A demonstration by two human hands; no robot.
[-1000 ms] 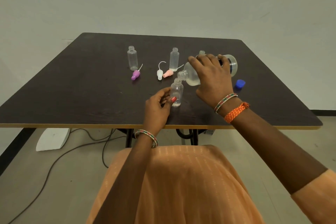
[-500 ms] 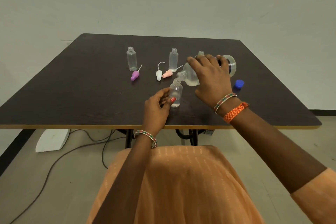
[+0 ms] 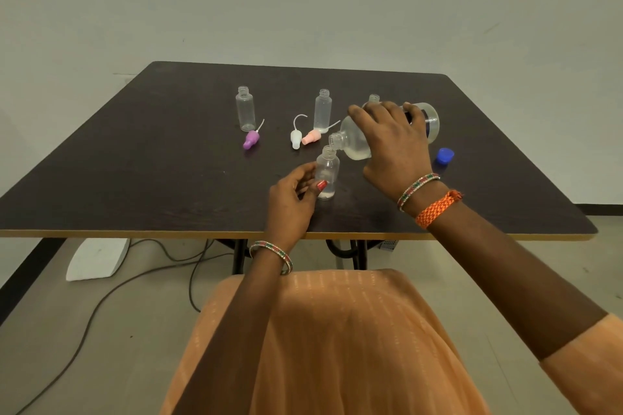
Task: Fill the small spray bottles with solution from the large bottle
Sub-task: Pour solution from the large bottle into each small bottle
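Head view shows pouring under way near the front middle of the dark table (image 3: 135,162). The right hand (image 3: 394,145) has its fingers wrapped over the large bottle (image 3: 354,141), tipped onto its side with its open mouth just above the neck of a small spray bottle (image 3: 327,175). The left hand (image 3: 293,195) steadies that small bottle upright, pinching it between thumb and fingertips. Only a shallow layer of liquid shows at its bottom, so this fill looks barely begun. Farther back stand two more uncapped small bottles, one at the left (image 3: 245,113) that appears empty and one in the middle (image 3: 322,109) with a little at its base; a third (image 3: 373,98) peeks out behind the right hand. Purple (image 3: 251,139), white (image 3: 296,138) and pink (image 3: 312,136) spray tops lie loose, and a blue cap (image 3: 444,156) sits at the right. Most filling and all capping seem left.
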